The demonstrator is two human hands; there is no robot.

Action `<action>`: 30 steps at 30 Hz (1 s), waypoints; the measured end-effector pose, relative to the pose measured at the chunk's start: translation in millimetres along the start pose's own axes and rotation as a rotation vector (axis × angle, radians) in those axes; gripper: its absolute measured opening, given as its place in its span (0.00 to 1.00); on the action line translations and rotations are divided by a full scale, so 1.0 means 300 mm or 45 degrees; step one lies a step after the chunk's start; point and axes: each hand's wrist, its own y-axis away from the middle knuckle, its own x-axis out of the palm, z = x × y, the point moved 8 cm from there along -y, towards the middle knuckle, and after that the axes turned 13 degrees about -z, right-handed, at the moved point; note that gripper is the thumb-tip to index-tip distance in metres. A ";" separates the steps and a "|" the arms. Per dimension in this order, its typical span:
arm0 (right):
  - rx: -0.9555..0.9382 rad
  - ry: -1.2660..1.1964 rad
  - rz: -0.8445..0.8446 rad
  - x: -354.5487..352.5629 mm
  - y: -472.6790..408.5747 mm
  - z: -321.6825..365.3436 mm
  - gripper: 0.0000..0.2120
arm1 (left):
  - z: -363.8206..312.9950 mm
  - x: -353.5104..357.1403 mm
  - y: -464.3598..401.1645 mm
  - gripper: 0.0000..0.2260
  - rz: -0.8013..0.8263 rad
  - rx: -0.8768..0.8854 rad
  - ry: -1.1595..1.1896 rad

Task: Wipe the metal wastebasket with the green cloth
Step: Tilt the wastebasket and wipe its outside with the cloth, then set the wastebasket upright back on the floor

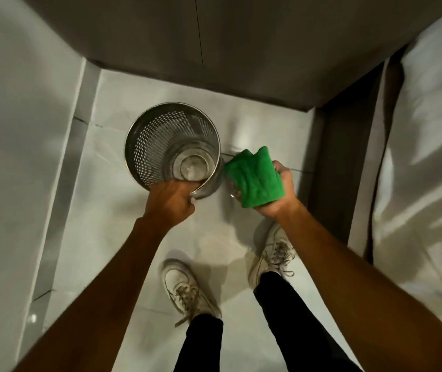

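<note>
A round, perforated metal wastebasket [160, 135] stands upright on the pale tiled floor, seen from above, with nothing inside it. My left hand [170, 202] grips its near rim, fingers hooked over the edge. My right hand [278, 191] holds a folded green cloth [254, 178] just to the right of the basket. The cloth's left edge is close to the basket's outer wall; whether it touches is unclear.
A grey wall [241, 49] closes the space behind the basket and a white wall [13, 130] runs along the left. A bed with white sheets [429, 157] lies at the right. My two white sneakers [185, 288] stand on the floor below my hands.
</note>
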 end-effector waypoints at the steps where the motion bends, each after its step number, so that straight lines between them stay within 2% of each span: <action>1: 0.025 -0.041 0.075 0.025 0.021 0.007 0.19 | -0.008 0.008 -0.015 0.16 0.050 -0.014 -0.031; 5: 0.113 -0.107 0.398 0.142 0.197 0.041 0.37 | -0.068 -0.062 -0.034 0.21 0.118 -0.141 0.082; 7: 0.063 -0.070 0.494 0.204 0.339 0.089 0.40 | -0.127 -0.187 -0.047 0.26 0.057 -0.160 0.143; 11: -0.191 -0.018 0.496 0.350 0.671 0.237 0.28 | -0.298 -0.597 -0.063 0.35 -0.205 -0.092 0.172; 15: -0.365 -0.024 0.437 0.519 1.055 0.395 0.15 | -0.490 -1.046 -0.122 0.27 -0.478 0.079 0.246; 19: -0.754 0.096 0.446 0.739 1.497 0.616 0.13 | -0.675 -1.494 -0.252 0.21 -0.858 0.204 0.201; 22: -1.227 0.187 0.501 0.904 1.836 0.831 0.19 | -0.772 -1.764 -0.343 0.19 -1.056 0.216 0.110; 24: -1.723 0.302 0.346 0.986 2.073 0.991 0.19 | -0.824 -1.915 -0.383 0.19 -1.110 0.195 0.011; 26: -2.340 0.609 -0.145 1.043 2.256 1.138 0.24 | -0.861 -2.020 -0.425 0.20 -1.095 0.160 -0.081; 27: -2.540 0.840 -0.456 1.070 2.288 1.189 0.28 | -0.876 -2.057 -0.441 0.22 -1.082 0.154 -0.128; 28: -2.583 1.137 -0.724 1.098 2.266 1.234 0.32 | -0.887 -2.092 -0.459 0.24 -1.073 0.133 -0.188; 29: -2.469 1.473 -0.904 1.118 2.198 1.262 0.36 | -0.899 -2.117 -0.471 0.27 -1.058 0.120 -0.240; 30: -2.261 1.783 -0.986 1.122 2.104 1.285 0.40 | -0.904 -2.134 -0.488 0.28 -1.050 0.093 -0.291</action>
